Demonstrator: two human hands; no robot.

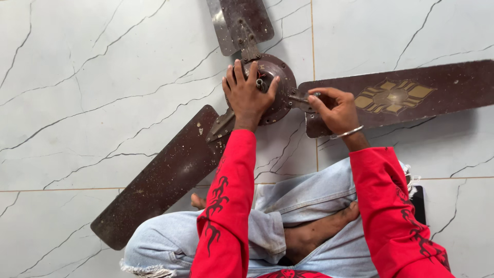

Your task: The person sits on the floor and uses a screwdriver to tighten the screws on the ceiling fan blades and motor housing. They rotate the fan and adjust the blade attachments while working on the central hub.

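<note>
A brown ceiling fan (267,87) lies flat on the pale marble-patterned floor (92,77), right in front of a person sitting cross-legged. The left hand (248,95) is spread over the round motor hub (280,77), fingers splayed and pressing down, so most of the hub's middle is hidden under it. The right hand (334,109) pinches something small at the bracket (301,99) where the right-hand blade (401,98) joins; what it grips is too small to make out. The top blade (239,20) and the right-hand blade run off the picture's edge. A dark flat thing (418,203) peeks out behind the right sleeve.
</note>
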